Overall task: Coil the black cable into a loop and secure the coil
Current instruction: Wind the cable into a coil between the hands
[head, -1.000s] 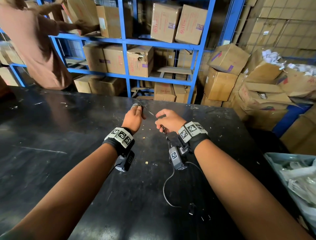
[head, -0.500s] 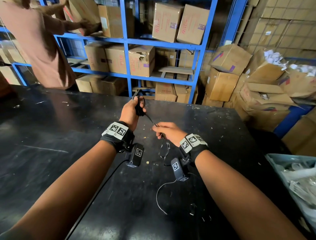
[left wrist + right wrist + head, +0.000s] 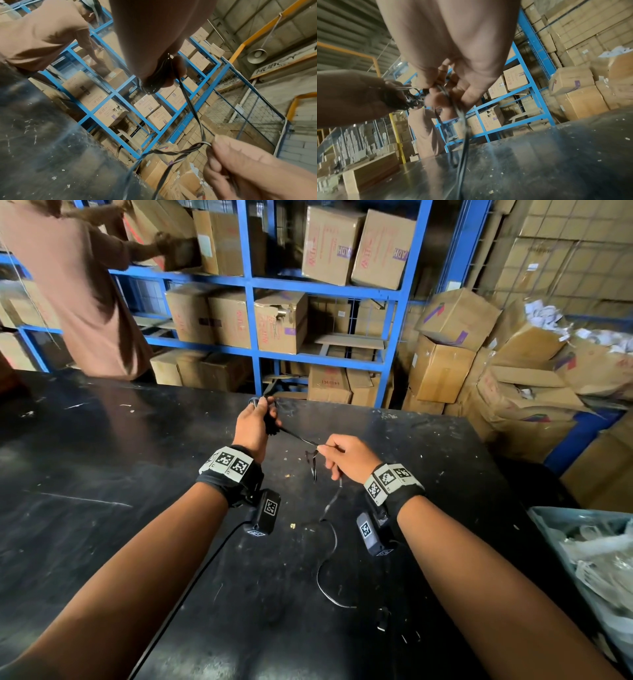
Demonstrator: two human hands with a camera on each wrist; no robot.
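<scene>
Two hands work the black cable [image 3: 297, 437] above the dark table [image 3: 102, 474], near the middle of the head view. The left hand [image 3: 251, 428], higher and further back, grips a small bundle of finished turns [image 3: 271, 426] in its curled fingers. The right hand [image 3: 346, 458], lower and to the right, pinches the cable between thumb and forefinger, so a short taut run slants down between the two. In the left wrist view the strands just beside that pinch look twisted on each other. Below the right hand the loose tail [image 3: 325, 570] hangs down and curls on the table toward the lower centre of the frame.

Coiling seems well along but unfinished, since free tail remains. The next move likely calls for the right hand to carry its length up and around the bundle while the left keeps the turns from slipping. Securing the coil is not yet done.
</scene>
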